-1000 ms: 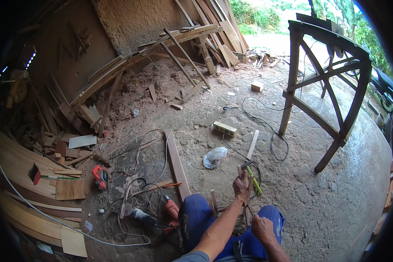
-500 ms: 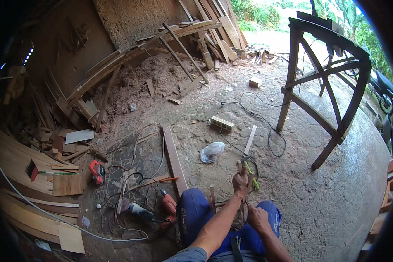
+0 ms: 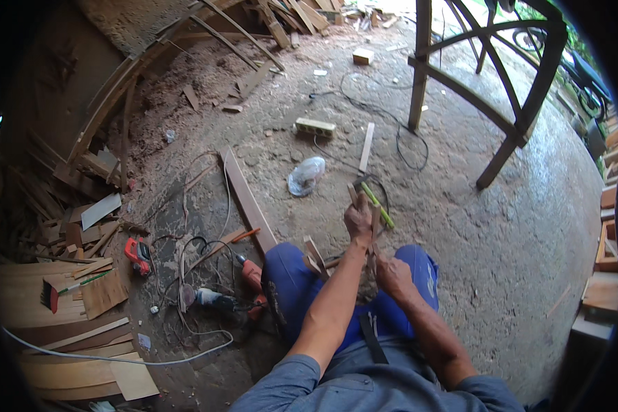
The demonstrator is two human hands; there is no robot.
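Holding a wood strip [image 3: 375, 221] between the knees [image 3: 286, 258], with the left hand [image 3: 358, 218] closed around it in a wrapped grip. Curling the right hand [image 3: 394, 276] into a fist by its lower part; cannot tell around what. Seemingly steadied by hands alone, so could twist or slip under a hard push. Could also knock against the green handle [image 3: 380, 206] just beyond.

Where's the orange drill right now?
In the head view, the orange drill lies on the floor, left of centre, just outside the person's left knee, with a grey-and-blue power tool to its left.
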